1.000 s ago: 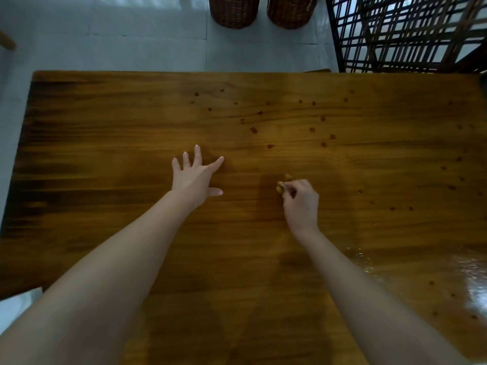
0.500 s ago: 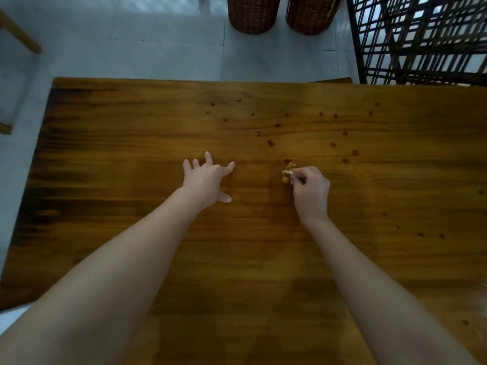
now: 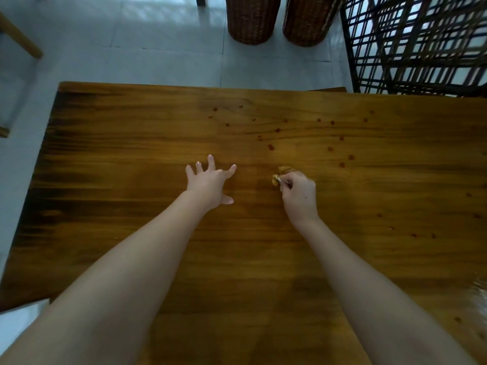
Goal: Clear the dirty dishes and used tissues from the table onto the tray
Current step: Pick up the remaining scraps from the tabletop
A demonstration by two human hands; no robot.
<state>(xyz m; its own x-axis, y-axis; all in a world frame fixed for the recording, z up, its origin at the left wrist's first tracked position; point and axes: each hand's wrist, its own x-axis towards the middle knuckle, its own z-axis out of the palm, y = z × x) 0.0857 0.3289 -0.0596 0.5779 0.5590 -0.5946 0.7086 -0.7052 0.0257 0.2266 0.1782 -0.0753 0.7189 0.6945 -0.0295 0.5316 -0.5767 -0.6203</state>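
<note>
- Two bare hands reach out over a wooden table (image 3: 131, 180) in the head view, which looks down from above; both forearms enter from the near edge of the picture.
- The right hand (image 3: 299, 193) is curled into a loose fist. Its fingertips and thumb pinch a small crumpled tissue wad (image 3: 280, 175), tan and brownish in colour. The wad pokes out at the far left of the fist, low against the table top. Whether it touches the wood cannot be told.
- The left hand (image 3: 209, 181) lies to the left of that grip, apart from it. Its fingers are straight and fanned wide, the thumb is out to the side, and it holds nothing. The palm faces down, on or just over the wood.
- Small dark reddish spots (image 3: 270, 146) dot the table beyond the grip and to its right. The nearest sits just beyond the wad, and others trail off toward the right edge.
- Far beyond the grip, past the table's far edge, two brown wicker baskets (image 3: 253, 19) stand side by side on a pale tiled floor (image 3: 131, 48).
- To the right of the baskets stands a dark lattice frame (image 3: 411, 43).
- Far to the left of the grip, a slanted wooden leg (image 3: 21, 38) shows over the floor.
</note>
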